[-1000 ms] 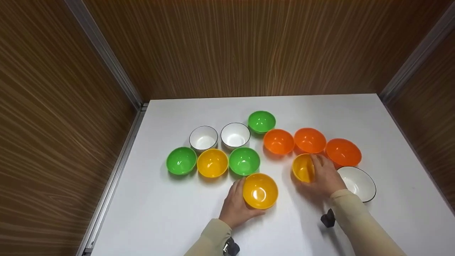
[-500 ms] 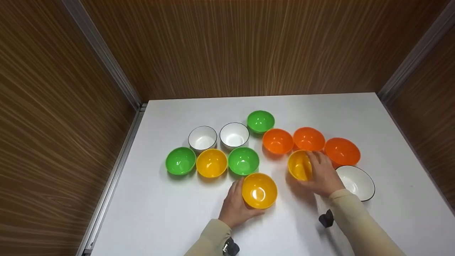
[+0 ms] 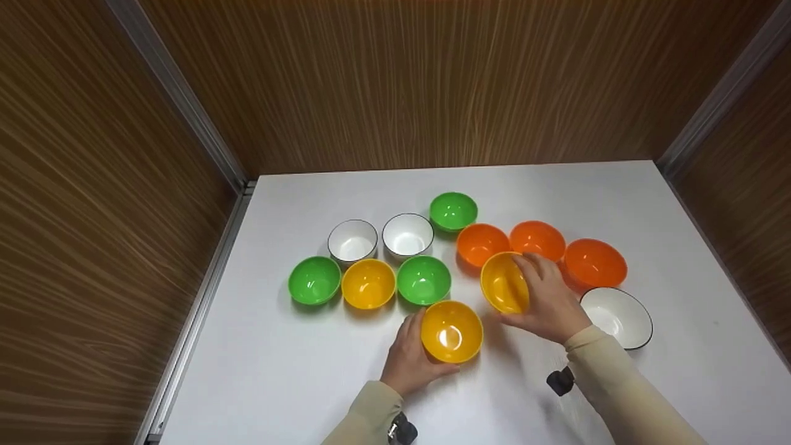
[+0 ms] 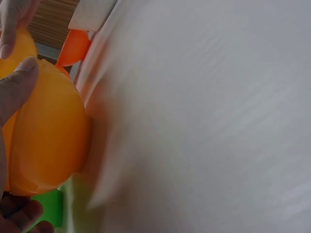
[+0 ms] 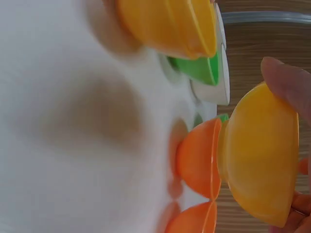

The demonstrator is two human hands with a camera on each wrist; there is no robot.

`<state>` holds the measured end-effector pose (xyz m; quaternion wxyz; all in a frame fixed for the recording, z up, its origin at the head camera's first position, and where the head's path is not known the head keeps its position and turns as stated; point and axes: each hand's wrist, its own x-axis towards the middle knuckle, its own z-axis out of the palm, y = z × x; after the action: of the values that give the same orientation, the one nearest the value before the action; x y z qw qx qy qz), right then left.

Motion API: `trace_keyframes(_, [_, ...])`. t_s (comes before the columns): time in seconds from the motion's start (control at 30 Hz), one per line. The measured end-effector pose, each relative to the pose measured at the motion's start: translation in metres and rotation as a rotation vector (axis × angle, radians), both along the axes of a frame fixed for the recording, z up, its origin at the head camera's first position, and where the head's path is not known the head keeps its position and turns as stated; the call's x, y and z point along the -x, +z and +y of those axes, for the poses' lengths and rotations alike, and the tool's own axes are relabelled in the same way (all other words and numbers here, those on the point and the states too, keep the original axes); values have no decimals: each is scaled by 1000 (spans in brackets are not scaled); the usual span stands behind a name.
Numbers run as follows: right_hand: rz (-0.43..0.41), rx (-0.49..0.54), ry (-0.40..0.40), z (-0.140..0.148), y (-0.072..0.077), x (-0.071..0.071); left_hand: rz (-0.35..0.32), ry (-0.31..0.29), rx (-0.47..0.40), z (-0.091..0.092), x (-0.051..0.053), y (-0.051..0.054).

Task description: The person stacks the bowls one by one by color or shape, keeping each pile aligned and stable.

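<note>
My left hand [image 3: 413, 360] grips a yellow bowl [image 3: 452, 332] by its left side, low over the front of the table. In the right wrist view a second rim line shows on this yellow bowl [image 5: 167, 24], as if two are nested. My right hand [image 3: 547, 301] pinches another yellow bowl [image 3: 503, 283] at its right rim, thumb on the near side. That bowl hangs above the table, tilted, its shadow apart from it. Just behind it stand the orange bowls [image 3: 482, 245]. A green bowl [image 3: 424, 280] sits behind the left hand's bowl.
Left on the white table [image 3: 272, 383] are another green bowl [image 3: 314, 280], a yellow bowl [image 3: 369, 283] and two white bowls [image 3: 353, 240]. A third green bowl [image 3: 453, 211] stands farther back. Beside the right forearm lies a white bowl [image 3: 618, 317]. Wood-grain panels [image 3: 395, 86] enclose the table.
My right hand has lifted its yellow bowl and carried it left, nearer the left hand's bowl. The left hand and the standing bowls have stayed in place.
</note>
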<state>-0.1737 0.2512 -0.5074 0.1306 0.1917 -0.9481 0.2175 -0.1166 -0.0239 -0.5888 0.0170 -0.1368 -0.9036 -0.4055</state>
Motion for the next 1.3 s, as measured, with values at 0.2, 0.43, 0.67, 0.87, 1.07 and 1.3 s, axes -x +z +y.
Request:
trace_keyframes(0.2, [68,15,86,-12,9,-3,24,-8,7,0,0,0])
trace_keyframes(0.43, [89,29,179,-27,15,-8,15,-26,-3,-2,1,1])
trace_keyframes(0.67, [88,33,253,-43,12,-10,-2,-35,-21,-4,4,-1])
trace_keyframes(0.87, [92,50,305,-54,6,-13,-24,-36,-36,-4,4,-1])
trace_keyframes(1.07, [86,52,317,-61,-3,-17,-9,-44,-36,-4,3,-2])
trace_keyframes(1.3, [85,45,359,-68,-16,-20,43,-28,-16,-5,2,-5])
